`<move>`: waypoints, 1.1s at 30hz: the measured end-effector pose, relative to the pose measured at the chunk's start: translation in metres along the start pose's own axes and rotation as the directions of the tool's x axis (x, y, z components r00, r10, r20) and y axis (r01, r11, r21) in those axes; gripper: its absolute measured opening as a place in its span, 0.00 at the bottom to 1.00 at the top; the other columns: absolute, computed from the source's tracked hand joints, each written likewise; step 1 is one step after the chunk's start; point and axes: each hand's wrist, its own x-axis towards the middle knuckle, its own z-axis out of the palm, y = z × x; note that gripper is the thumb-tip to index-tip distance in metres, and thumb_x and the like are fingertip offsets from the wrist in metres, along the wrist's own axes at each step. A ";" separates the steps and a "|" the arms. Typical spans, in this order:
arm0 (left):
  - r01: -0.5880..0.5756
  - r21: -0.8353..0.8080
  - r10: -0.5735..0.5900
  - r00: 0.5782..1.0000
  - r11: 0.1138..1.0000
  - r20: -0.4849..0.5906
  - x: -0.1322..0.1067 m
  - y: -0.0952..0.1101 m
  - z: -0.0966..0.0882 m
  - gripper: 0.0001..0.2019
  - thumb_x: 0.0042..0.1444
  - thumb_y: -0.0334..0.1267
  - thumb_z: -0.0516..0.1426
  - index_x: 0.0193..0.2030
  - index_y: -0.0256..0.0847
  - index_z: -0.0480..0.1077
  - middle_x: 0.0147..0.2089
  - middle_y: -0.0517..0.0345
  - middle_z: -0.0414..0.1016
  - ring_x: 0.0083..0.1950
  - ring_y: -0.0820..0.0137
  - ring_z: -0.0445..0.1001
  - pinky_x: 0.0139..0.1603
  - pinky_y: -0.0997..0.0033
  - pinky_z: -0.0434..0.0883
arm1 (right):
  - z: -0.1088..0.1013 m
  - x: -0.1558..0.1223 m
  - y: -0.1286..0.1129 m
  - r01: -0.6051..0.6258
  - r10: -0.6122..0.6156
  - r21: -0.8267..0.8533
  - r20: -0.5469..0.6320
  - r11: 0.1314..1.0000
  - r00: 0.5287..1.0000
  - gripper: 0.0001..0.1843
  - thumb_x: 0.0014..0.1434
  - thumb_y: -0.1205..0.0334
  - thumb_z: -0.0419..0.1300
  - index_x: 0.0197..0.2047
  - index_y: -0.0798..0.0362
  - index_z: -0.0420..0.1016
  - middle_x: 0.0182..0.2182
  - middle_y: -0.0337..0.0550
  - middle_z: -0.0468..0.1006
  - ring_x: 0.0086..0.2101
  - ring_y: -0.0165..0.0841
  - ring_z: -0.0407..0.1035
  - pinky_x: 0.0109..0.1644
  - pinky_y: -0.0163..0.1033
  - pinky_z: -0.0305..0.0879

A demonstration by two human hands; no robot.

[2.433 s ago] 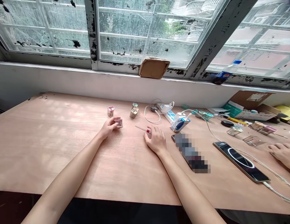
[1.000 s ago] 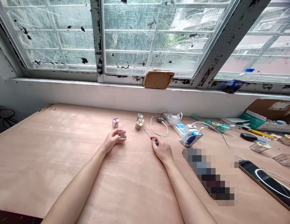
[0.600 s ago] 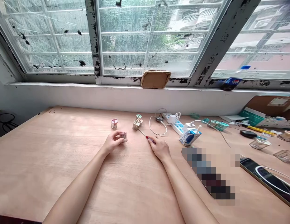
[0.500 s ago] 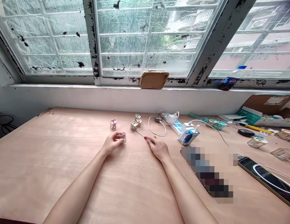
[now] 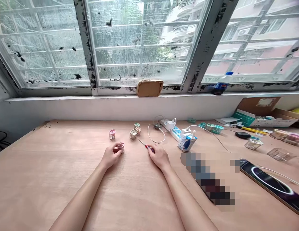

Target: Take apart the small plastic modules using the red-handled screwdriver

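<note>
My left hand [image 5: 111, 155] has its fingers closed around a small clear box with a pink top [image 5: 121, 147], which stands on the wooden table. Behind it is a similar pink-topped clear box [image 5: 112, 134]. My right hand [image 5: 159, 156] rests on the table, closed on a screwdriver [image 5: 146, 146] with a red and dark handle. Its thin metal shaft points away to the left. Near the tip stand a cream-topped clear box [image 5: 133, 134], a peach-topped one [image 5: 138, 131] and a green-topped one [image 5: 136, 125].
A white power strip [image 5: 173, 128] with plugs and cables lies behind a blue and white carton [image 5: 187, 142]. On the right are a pixelated object [image 5: 207, 178], a phone [image 5: 267, 183], a clear case [image 5: 281, 154], a black mouse-like object [image 5: 242, 135] and an open cardboard box [image 5: 269, 120].
The camera view has shifted, so the scene sits further left and somewhat lower. Both hands keep their holds, on the pink-topped box and the screwdriver, and stay nearly in place on the table.
</note>
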 end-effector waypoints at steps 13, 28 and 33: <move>-0.079 0.079 0.086 0.992 0.994 -0.095 0.023 -0.016 0.006 0.11 0.56 0.38 0.58 0.45 0.41 0.77 0.56 0.47 0.75 0.62 0.58 0.71 0.49 0.64 0.78 | -0.006 -0.001 -0.005 -0.043 0.043 0.030 -0.015 0.999 0.999 0.11 0.63 0.64 0.58 0.45 0.49 0.81 0.42 0.44 0.82 0.45 0.37 0.73 0.49 0.37 0.64; -0.068 0.345 0.078 0.997 0.936 -0.013 0.043 -0.019 0.018 0.25 0.57 0.29 0.55 0.62 0.46 0.70 0.71 0.48 0.61 0.72 0.56 0.61 0.70 0.52 0.62 | -0.008 -0.002 -0.005 -0.052 0.053 0.047 -0.011 0.998 0.999 0.11 0.63 0.65 0.59 0.46 0.48 0.82 0.40 0.43 0.80 0.45 0.36 0.72 0.49 0.37 0.62; -0.096 0.494 0.147 0.987 0.864 -0.065 0.041 -0.011 0.023 0.28 0.57 0.29 0.56 0.66 0.43 0.64 0.73 0.42 0.54 0.73 0.51 0.58 0.69 0.48 0.62 | -0.008 -0.002 -0.005 -0.052 0.053 0.046 -0.015 0.998 0.998 0.11 0.64 0.65 0.59 0.46 0.48 0.82 0.41 0.43 0.80 0.45 0.36 0.72 0.49 0.36 0.62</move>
